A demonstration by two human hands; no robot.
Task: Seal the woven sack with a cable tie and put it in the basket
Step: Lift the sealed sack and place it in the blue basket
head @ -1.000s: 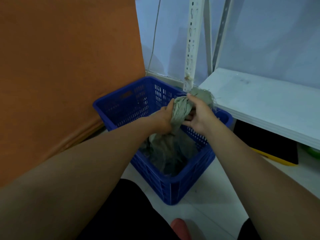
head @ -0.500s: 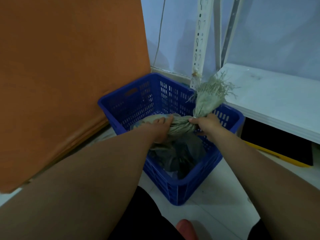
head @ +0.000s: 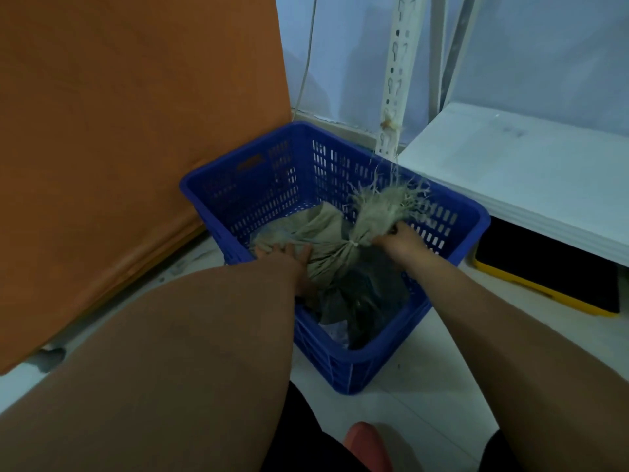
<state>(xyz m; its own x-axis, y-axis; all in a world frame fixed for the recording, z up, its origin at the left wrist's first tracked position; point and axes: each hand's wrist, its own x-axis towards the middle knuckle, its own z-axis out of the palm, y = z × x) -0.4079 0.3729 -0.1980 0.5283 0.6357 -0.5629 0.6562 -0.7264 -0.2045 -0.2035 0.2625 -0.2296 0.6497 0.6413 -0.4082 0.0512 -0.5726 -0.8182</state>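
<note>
You have one blue basket (head: pixel 340 362) before you, and one woven sack (head: pixel 326 240) inside it, cinched by one white cable tie (head: pixel 355 244). Two hands are at it: your left hand (head: pixel 289 257) and your right hand (head: pixel 400 240). One white shelf (head: pixel 527 172) stands beside one orange board (head: pixel 136 131).

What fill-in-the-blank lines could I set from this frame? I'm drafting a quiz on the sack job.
1. The woven sack lies inside the ____ basket.
2. The white cable tie cinches the sack's ____.
3. The right hand grips the sack beside its ____ end.
4. The left hand lies ____ on the sack's body.

Missing words: blue; neck; frayed; flat
</note>
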